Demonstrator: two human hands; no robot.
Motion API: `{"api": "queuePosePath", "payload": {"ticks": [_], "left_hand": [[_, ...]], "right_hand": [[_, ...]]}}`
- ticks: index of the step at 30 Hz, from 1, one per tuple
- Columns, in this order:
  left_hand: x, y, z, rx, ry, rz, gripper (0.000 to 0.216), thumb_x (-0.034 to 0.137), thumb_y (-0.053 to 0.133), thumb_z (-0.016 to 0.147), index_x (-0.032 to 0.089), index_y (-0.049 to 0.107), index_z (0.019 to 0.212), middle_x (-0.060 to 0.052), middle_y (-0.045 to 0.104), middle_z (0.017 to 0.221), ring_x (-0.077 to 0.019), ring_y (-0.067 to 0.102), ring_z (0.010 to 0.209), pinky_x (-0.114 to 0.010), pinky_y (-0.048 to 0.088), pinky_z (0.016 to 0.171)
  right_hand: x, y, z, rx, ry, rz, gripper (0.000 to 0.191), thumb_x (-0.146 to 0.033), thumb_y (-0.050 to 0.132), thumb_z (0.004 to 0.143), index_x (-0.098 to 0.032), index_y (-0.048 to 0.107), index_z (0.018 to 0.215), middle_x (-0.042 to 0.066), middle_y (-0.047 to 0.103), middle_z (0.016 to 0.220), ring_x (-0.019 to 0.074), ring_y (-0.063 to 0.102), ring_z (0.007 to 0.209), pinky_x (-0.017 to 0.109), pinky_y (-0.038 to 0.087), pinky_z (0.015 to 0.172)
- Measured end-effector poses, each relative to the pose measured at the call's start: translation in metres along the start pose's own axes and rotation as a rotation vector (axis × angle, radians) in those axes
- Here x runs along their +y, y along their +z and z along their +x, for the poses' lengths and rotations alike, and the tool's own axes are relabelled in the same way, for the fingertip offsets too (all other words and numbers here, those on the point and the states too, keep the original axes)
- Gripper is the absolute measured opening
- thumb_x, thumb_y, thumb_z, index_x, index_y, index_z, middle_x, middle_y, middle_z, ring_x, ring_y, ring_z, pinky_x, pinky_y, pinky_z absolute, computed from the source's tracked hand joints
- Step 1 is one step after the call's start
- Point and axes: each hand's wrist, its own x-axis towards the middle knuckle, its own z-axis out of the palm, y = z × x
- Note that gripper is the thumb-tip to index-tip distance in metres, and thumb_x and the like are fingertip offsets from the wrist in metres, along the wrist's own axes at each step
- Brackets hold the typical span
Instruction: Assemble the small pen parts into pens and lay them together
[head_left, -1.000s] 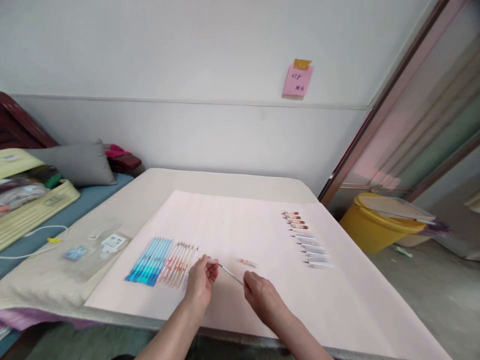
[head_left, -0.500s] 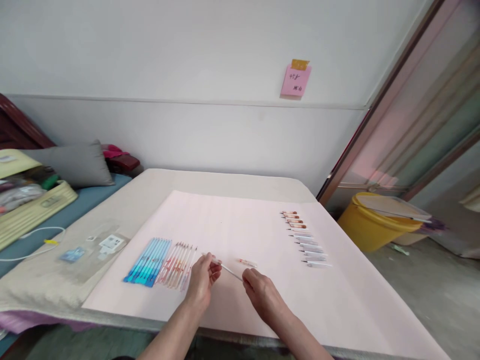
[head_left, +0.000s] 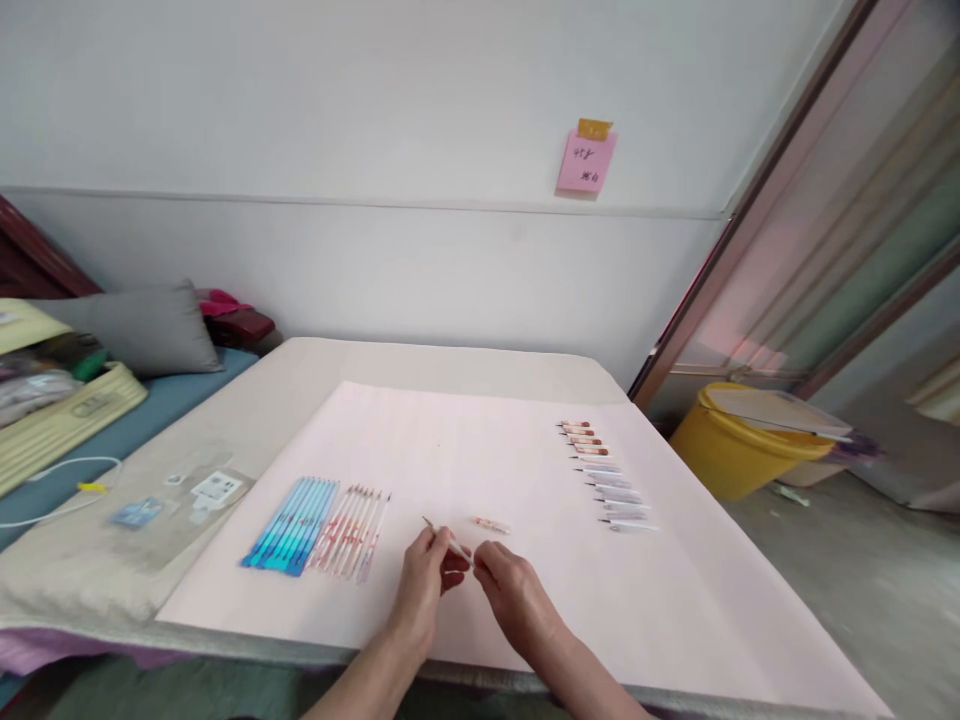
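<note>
My left hand [head_left: 426, 588] and my right hand [head_left: 510, 595] meet over the pale pink sheet [head_left: 465, 440] near its front edge. Both pinch one thin white pen refill [head_left: 450, 542], which slants between the fingertips. A short clear pen part with a pinkish print [head_left: 490, 524] lies on the sheet just beyond my right hand. To the left lies a row of blue pens [head_left: 291, 509], with a row of clear pink pens [head_left: 352, 518] beside it. At the right, a column of pen caps and tips [head_left: 606, 478] runs from orange ones down to white ones.
The sheet covers a beige table [head_left: 315, 360]. Small packets [head_left: 202, 490] lie on its left part. A bed with a grey pillow [head_left: 142, 330] and a cream box [head_left: 60, 420] stands to the left. A yellow bucket [head_left: 731, 450] is on the floor at right. A pink note [head_left: 585, 160] hangs on the wall.
My hands have come together: the left moved right and the right closed in, so the refill's exposed length between them has shortened. The view has shifted slightly.
</note>
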Motion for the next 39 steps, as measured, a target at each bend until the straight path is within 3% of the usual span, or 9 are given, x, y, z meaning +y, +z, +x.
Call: {"api": "queuePosePath", "payload": {"ticks": [5, 11, 14, 18, 24, 28, 33, 39], "left_hand": [[0.002, 0.001, -0.005, -0.03, -0.007, -0.053, 0.031, 0.048, 0.056, 0.073, 0.017, 0.053, 0.079, -0.008, 0.066, 0.08, -0.016, 0.062, 0.071, -0.029, 0.047, 0.065], [0.002, -0.002, 0.001, -0.001, -0.066, -0.204, 0.022, 0.033, 0.065, 0.071, 0.016, 0.051, 0.077, -0.007, 0.065, 0.072, -0.0146, 0.062, 0.063, -0.029, 0.049, 0.063], [0.003, -0.006, 0.007, 0.067, -0.126, -0.267, 0.016, 0.023, 0.064, 0.072, 0.015, 0.051, 0.074, -0.009, 0.065, 0.07, -0.0152, 0.063, 0.063, -0.027, 0.05, 0.061], [0.008, -0.013, 0.014, 0.103, -0.103, -0.312, 0.011, 0.017, 0.062, 0.073, 0.014, 0.052, 0.072, -0.009, 0.065, 0.069, -0.0138, 0.063, 0.061, -0.025, 0.051, 0.059], [0.008, -0.017, 0.018, 0.114, -0.087, -0.336, 0.008, 0.014, 0.059, 0.075, 0.014, 0.051, 0.073, -0.01, 0.065, 0.069, -0.0135, 0.063, 0.062, -0.026, 0.052, 0.062], [0.006, -0.021, 0.023, 0.173, -0.07, -0.342, 0.008, 0.013, 0.058, 0.076, 0.014, 0.05, 0.072, -0.008, 0.064, 0.067, -0.0128, 0.063, 0.061, -0.025, 0.052, 0.061], [0.008, -0.031, 0.033, 0.265, 0.044, -0.377, 0.009, 0.011, 0.058, 0.074, 0.014, 0.05, 0.071, -0.006, 0.063, 0.066, -0.0136, 0.063, 0.063, -0.026, 0.052, 0.061], [0.005, -0.025, 0.031, 0.211, 0.062, -0.362, 0.011, 0.013, 0.06, 0.073, 0.015, 0.05, 0.07, -0.005, 0.062, 0.065, -0.0147, 0.063, 0.064, -0.027, 0.052, 0.062]], "right_hand": [[0.0, 0.008, 0.0, 0.03, 0.032, 0.07, 0.016, -0.014, 0.038, 0.081, -0.02, 0.041, 0.067, -0.001, 0.052, 0.067, 0.0107, 0.048, 0.059, 0.02, 0.034, 0.056], [0.0, 0.01, 0.001, 0.018, 0.046, 0.11, 0.013, -0.018, 0.042, 0.082, -0.02, 0.044, 0.069, -0.002, 0.055, 0.064, 0.0104, 0.05, 0.059, 0.019, 0.034, 0.055], [0.011, 0.002, 0.006, 0.024, 0.097, -0.006, 0.014, -0.025, 0.042, 0.084, -0.021, 0.047, 0.072, -0.002, 0.057, 0.064, 0.0108, 0.051, 0.058, 0.02, 0.034, 0.053], [0.041, -0.006, 0.015, 0.083, 0.22, -0.379, 0.016, -0.027, 0.037, 0.088, -0.022, 0.051, 0.091, 0.003, 0.06, 0.088, 0.0131, 0.056, 0.064, 0.023, 0.032, 0.053], [0.064, 0.019, 0.02, 0.051, 0.213, -0.457, 0.012, -0.017, 0.042, 0.084, -0.019, 0.053, 0.088, 0.007, 0.056, 0.089, 0.0176, 0.056, 0.078, 0.024, 0.033, 0.057], [0.059, 0.032, 0.02, 0.026, 0.161, -0.439, 0.016, -0.015, 0.037, 0.087, -0.017, 0.052, 0.085, 0.007, 0.054, 0.086, 0.0159, 0.055, 0.073, 0.024, 0.033, 0.057], [0.04, 0.025, 0.014, 0.007, 0.047, -0.371, 0.016, -0.013, 0.035, 0.087, -0.02, 0.05, 0.085, 0.002, 0.053, 0.087, 0.0119, 0.053, 0.071, 0.022, 0.032, 0.058], [0.019, 0.017, 0.009, 0.02, -0.06, -0.305, 0.015, -0.011, 0.037, 0.084, -0.02, 0.049, 0.083, 0.001, 0.051, 0.084, 0.0116, 0.05, 0.068, 0.022, 0.029, 0.055]]}}
